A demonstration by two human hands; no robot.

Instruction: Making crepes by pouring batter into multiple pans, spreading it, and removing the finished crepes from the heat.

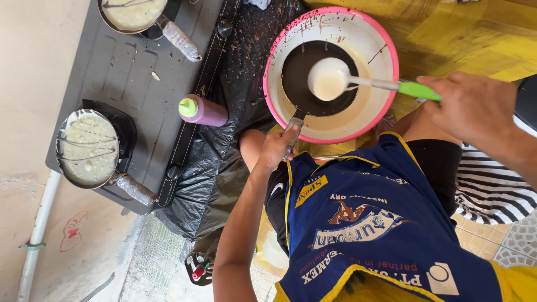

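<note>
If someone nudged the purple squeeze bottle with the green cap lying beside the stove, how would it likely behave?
The purple squeeze bottle with the green cap lies on its side at the edge of the grey two-burner stove, so its round body would probably roll if nudged. It looks like soft plastic, likely to give under a squeeze. It rests partly on crumpled black plastic sheeting, which may slow it.

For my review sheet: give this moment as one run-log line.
left hand: grips small black pan handle, over pink-rimmed bowl | right hand: holds green-handled ladle of batter over pan | stove: two pans cooking
</note>
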